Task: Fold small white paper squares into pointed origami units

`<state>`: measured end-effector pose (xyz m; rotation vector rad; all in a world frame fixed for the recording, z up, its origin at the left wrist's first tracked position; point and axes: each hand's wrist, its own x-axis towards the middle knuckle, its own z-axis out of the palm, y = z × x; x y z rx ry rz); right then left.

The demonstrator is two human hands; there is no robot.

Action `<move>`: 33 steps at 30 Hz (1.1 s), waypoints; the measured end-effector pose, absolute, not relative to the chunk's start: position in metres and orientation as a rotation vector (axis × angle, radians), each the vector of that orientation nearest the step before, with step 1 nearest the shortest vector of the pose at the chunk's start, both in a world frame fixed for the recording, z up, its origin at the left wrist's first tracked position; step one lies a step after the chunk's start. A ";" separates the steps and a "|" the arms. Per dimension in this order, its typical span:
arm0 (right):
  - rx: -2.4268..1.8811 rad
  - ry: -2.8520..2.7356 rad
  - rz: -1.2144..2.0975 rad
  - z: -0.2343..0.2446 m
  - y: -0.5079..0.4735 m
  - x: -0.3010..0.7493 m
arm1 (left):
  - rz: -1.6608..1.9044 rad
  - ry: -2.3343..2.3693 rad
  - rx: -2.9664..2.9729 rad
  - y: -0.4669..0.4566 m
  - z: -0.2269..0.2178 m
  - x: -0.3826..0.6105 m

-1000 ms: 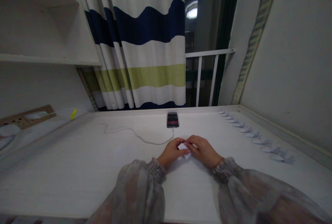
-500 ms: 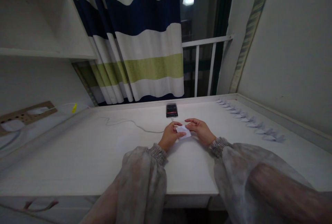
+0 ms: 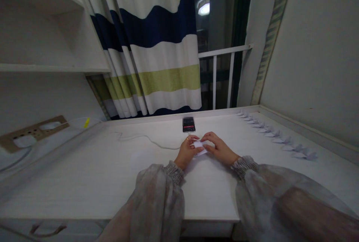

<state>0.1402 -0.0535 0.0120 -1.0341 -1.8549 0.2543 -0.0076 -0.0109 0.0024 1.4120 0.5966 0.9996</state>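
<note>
A small piece of white folded paper (image 3: pixel 199 147) rests low over the white desk (image 3: pixel 84 174), pinched from both sides. My left hand (image 3: pixel 187 151) grips its left edge with thumb and fingers closed; a ring shows on one finger. My right hand (image 3: pixel 218 148) holds the right edge, fingers curled onto the paper. Both wrists rest on or near the desktop, in loose grey translucent sleeves.
A phone (image 3: pixel 189 124) lies just beyond my hands, with a white cable (image 3: pixel 146 139) trailing left. A row of several small folded paper shapes (image 3: pixel 276 136) runs along the desk's right edge. A striped curtain (image 3: pixel 157 55), a white railing (image 3: pixel 221 77) and shelves (image 3: pixel 42 66) stand behind.
My hands stay together on the paper and have closed in on it again after parting slightly. The camera view has shifted a little; the desk things have not moved.
</note>
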 end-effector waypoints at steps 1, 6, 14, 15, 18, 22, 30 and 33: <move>-1.029 -1.871 0.256 0.011 -0.053 0.142 | 0.997 0.604 1.417 -0.011 0.003 -0.008; -1.090 -1.908 0.333 0.009 -0.050 0.151 | 0.957 0.646 1.453 -0.010 0.003 -0.010; -1.207 -2.003 0.546 0.012 -0.054 0.159 | 0.814 0.682 1.563 -0.011 0.000 -0.011; -1.206 -2.015 0.550 0.013 -0.055 0.158 | 0.803 0.695 1.569 -0.011 0.000 -0.011; -1.164 -2.066 0.554 0.013 -0.057 0.156 | 0.783 0.759 1.601 -0.011 0.000 -0.010; -1.077 -2.108 0.485 0.015 -0.060 0.155 | 0.770 0.796 1.599 -0.012 0.001 -0.010; -1.026 -2.159 0.166 0.029 -0.069 0.164 | 0.773 0.650 1.363 -0.013 0.006 -0.011; -0.986 -2.269 0.053 0.033 -0.072 0.166 | 0.739 0.633 1.270 -0.015 0.008 -0.010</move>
